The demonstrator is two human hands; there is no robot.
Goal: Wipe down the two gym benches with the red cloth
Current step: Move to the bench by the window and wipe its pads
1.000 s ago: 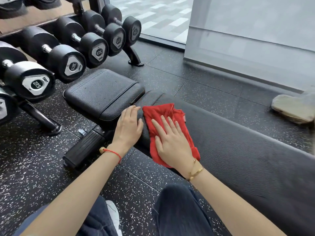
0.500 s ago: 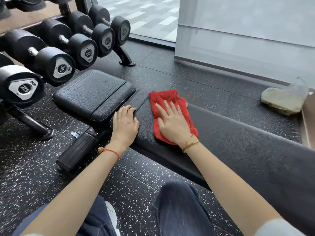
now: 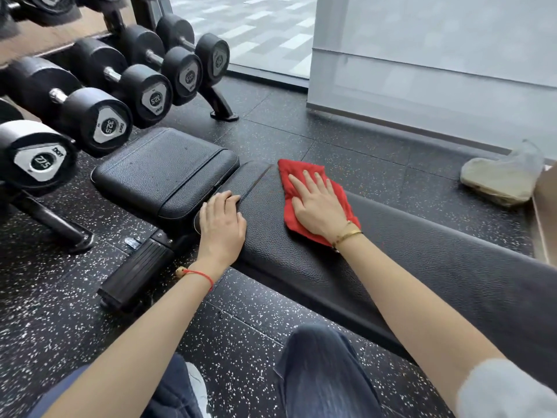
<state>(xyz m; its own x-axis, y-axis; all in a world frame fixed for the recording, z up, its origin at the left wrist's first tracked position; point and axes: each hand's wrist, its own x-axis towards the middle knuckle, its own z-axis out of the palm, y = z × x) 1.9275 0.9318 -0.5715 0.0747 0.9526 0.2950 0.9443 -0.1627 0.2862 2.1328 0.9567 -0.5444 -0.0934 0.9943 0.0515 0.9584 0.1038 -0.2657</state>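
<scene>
A black gym bench runs from centre to lower right, with a long back pad [image 3: 407, 260] and a separate seat pad [image 3: 162, 173] at its left end. The red cloth [image 3: 301, 173] lies flat on the back pad near the gap between the pads. My right hand [image 3: 316, 203] presses on the cloth with straight, spread fingers. My left hand [image 3: 221, 221] rests on the left end of the back pad, fingers lying over its edge toward the seat pad. Only one bench is in view.
A rack of black dumbbells [image 3: 99, 116] stands at the left, its foot [image 3: 223, 111] on the speckled rubber floor [image 3: 60, 312]. A clear bag with something beige [image 3: 500, 182] lies on the floor at the right, beside a cardboard edge [image 3: 542, 212]. A grey wall [image 3: 437, 70] is behind.
My right hand has slid the red cloth from the near edge of the back pad up and away across its top. My left hand stays at the pad's end.
</scene>
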